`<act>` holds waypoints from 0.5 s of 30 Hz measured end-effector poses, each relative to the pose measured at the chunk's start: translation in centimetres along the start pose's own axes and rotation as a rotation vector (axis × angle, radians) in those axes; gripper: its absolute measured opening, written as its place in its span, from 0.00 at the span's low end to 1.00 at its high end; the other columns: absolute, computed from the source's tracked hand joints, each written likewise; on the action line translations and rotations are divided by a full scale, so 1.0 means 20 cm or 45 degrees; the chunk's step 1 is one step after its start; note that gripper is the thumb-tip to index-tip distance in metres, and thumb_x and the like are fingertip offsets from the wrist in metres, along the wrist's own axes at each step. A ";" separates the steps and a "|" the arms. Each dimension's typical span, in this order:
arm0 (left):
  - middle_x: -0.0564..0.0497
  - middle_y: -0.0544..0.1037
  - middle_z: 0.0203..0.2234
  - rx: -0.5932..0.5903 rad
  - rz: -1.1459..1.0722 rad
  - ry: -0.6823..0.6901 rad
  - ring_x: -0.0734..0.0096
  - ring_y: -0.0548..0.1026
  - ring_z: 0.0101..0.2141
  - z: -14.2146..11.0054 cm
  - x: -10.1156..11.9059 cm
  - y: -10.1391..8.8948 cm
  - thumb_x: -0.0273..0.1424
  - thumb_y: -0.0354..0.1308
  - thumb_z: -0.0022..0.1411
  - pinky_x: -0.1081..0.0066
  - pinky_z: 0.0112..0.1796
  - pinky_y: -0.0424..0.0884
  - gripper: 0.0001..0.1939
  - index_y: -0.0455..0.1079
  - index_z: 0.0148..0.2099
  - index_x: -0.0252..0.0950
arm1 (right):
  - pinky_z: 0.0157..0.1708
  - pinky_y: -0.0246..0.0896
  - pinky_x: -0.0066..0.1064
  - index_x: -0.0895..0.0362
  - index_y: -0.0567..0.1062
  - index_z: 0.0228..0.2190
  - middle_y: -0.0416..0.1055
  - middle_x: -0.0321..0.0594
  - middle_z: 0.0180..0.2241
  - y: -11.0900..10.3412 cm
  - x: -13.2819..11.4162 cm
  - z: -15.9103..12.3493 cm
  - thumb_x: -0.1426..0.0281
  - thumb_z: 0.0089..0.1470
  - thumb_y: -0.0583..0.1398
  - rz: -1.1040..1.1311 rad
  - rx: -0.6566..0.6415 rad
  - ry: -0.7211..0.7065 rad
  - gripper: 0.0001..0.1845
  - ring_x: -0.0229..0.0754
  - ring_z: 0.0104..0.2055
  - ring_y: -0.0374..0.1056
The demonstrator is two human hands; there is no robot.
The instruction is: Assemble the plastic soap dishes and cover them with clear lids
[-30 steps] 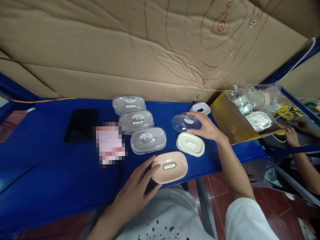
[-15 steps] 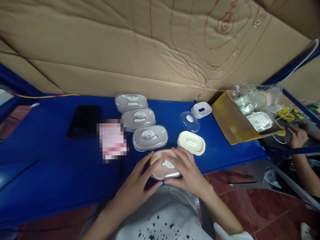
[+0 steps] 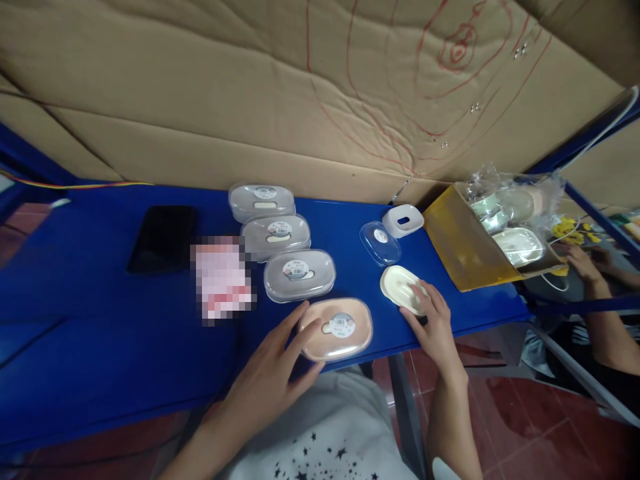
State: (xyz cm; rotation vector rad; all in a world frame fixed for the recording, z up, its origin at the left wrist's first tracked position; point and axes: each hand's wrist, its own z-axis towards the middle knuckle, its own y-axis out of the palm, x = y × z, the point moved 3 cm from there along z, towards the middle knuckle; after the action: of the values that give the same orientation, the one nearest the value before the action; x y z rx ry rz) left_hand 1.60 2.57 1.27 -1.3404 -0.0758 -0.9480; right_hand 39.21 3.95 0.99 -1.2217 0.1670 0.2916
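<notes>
My left hand [image 3: 273, 363] spans the left end of a peach soap box [image 3: 353, 347] with a clear lid and a round label, its fingers at the far side and its thumb at the near edge. The box lies flat by the table's front edge. To its right, my right hand [image 3: 434, 323] grips the right end of a cream oval tray [image 3: 397, 283], thumb at the near side and fingers over the inside. Behind the tray lie a clear oval lid [image 3: 381, 248] with a label and a white oval part [image 3: 397, 228] with a slot.
Several grey lidded soap boxes [image 3: 300, 283] stand in a column toward the back. Left of them are a blurred pink packet [image 3: 223, 277] and a black flat device [image 3: 161, 240]. A cardboard box [image 3: 453, 240] of wrapped parts stands right; another person's hand [image 3: 583, 263] shows beyond it.
My right hand has left the peach soap box and moved right onto the cream tray, which has shifted right. My left hand stays at the peach box.
</notes>
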 end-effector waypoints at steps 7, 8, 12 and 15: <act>0.38 0.62 0.74 0.013 -0.004 0.012 0.44 0.70 0.69 0.00 -0.01 0.00 0.37 0.57 0.78 0.43 0.61 0.78 0.29 0.56 0.76 0.45 | 0.69 0.60 0.60 0.52 0.64 0.72 0.62 0.56 0.73 0.01 -0.13 0.33 0.49 0.74 0.54 -0.112 -0.001 -0.031 0.34 0.63 0.74 0.60; 0.38 0.63 0.74 0.014 -0.007 0.012 0.44 0.70 0.69 0.00 -0.02 0.00 0.37 0.57 0.78 0.43 0.61 0.78 0.29 0.56 0.76 0.45 | 0.68 0.60 0.61 0.54 0.65 0.72 0.62 0.58 0.73 0.04 -0.16 0.41 0.49 0.74 0.54 -0.146 -0.022 -0.024 0.35 0.65 0.74 0.61; 0.39 0.64 0.73 0.006 -0.033 0.007 0.46 0.71 0.68 0.00 -0.03 0.01 0.37 0.57 0.78 0.45 0.61 0.78 0.29 0.57 0.75 0.46 | 0.65 0.61 0.67 0.61 0.64 0.72 0.60 0.68 0.72 0.17 -0.20 0.60 0.46 0.72 0.54 -0.224 -0.165 -0.011 0.41 0.73 0.72 0.62; 0.40 0.65 0.72 0.020 -0.027 -0.006 0.47 0.72 0.67 0.00 -0.04 0.01 0.37 0.58 0.77 0.46 0.60 0.79 0.28 0.58 0.75 0.47 | 0.66 0.61 0.64 0.59 0.62 0.73 0.60 0.65 0.73 0.17 -0.19 0.57 0.48 0.74 0.52 -0.160 -0.204 -0.050 0.39 0.68 0.73 0.61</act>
State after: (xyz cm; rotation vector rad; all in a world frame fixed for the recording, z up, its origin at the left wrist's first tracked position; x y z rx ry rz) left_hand 1.26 2.90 0.69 -1.3295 -0.1011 -0.9605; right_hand 34.32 15.29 2.86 -1.3783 0.0327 0.2222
